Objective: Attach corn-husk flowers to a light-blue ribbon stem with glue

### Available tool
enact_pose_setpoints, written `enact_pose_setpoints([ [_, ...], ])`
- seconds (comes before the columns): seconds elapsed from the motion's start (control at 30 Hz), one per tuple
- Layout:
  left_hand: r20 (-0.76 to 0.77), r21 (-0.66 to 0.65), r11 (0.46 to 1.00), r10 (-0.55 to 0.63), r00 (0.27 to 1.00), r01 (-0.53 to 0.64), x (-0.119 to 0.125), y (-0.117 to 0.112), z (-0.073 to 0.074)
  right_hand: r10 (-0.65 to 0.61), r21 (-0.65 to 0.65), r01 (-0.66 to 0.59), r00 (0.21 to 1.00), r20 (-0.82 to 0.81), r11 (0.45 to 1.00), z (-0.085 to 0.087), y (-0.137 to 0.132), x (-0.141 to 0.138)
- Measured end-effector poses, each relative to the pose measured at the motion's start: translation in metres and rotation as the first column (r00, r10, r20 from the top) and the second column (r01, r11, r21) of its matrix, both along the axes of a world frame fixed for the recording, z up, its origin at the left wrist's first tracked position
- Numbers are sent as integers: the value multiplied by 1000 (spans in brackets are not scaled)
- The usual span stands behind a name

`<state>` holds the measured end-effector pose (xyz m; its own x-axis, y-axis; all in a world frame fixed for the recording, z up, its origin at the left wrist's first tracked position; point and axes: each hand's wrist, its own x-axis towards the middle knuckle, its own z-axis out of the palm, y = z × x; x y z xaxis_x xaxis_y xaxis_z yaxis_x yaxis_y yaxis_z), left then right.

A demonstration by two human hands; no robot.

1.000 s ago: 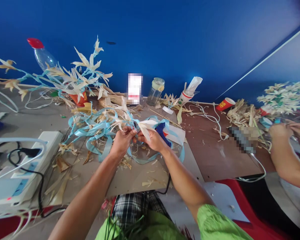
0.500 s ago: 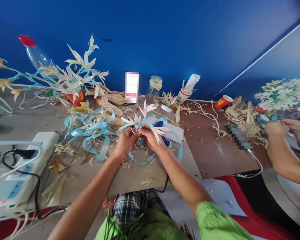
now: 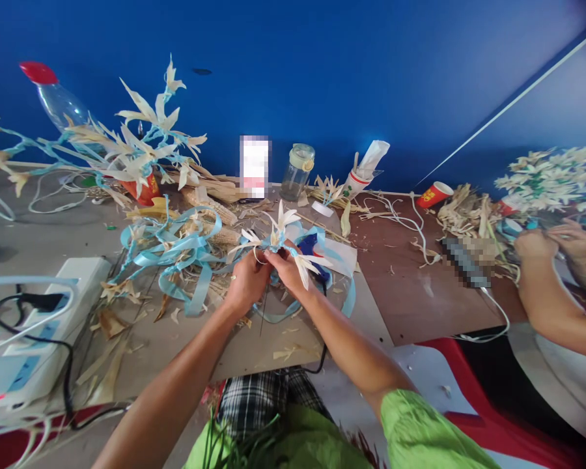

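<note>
In the head view, my left hand (image 3: pixel 248 281) and my right hand (image 3: pixel 289 268) meet above the table, fingers closed in a pinch. Between them they grip a husk flower sprig (image 3: pixel 284 221), whose pale petals spread on stems bound with light blue tape. One flower droops over the back of my right hand. A loop of light blue ribbon (image 3: pixel 350 296) curves to the right of that hand. Left of my hands lies a tangle of blue ribbon and wrapped stems (image 3: pixel 176 251), with corn cobs (image 3: pixel 209 205) behind it. My fingertips partly hide the stem joint.
A power strip (image 3: pixel 63 326) with cables sits at left. Husk flower branches stand in a red cup (image 3: pixel 144 190). At the back are a bright phone (image 3: pixel 254 166) and a glass jar (image 3: pixel 297 172). Another person's hands (image 3: pixel 537 244) work at far right.
The sprig has turned a little in my fingers, and its flowers now fan out above my hands. My left hand has rolled over, its back facing up more. The view has shifted slightly.
</note>
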<state>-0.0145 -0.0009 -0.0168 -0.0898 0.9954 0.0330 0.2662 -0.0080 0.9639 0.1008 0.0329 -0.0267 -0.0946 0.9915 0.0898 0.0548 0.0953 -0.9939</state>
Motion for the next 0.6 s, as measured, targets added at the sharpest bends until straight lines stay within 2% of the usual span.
enact_pose_setpoints([
  [0.1,-98,-24,1000,-3,995,0,0,-3,5,25,34,-22,995,-93,999,-1,1,-2],
  [0.2,-114,-10,1000,5,993,-6,-1,-3,8,63,-46,-73,980,-189,996,0,2,-3],
  [0.33,-187,62,997,47,981,-36,-2,-3,8,-1,-169,-27,986,-164,985,5,2,-1],
  [0.47,-268,267,963,97,959,-23,-3,-2,3,-54,-245,21,990,-129,969,7,2,1],
  [0.6,-285,499,867,158,945,6,-5,-1,-1,-17,-261,-37,979,-202,965,9,1,2],
])
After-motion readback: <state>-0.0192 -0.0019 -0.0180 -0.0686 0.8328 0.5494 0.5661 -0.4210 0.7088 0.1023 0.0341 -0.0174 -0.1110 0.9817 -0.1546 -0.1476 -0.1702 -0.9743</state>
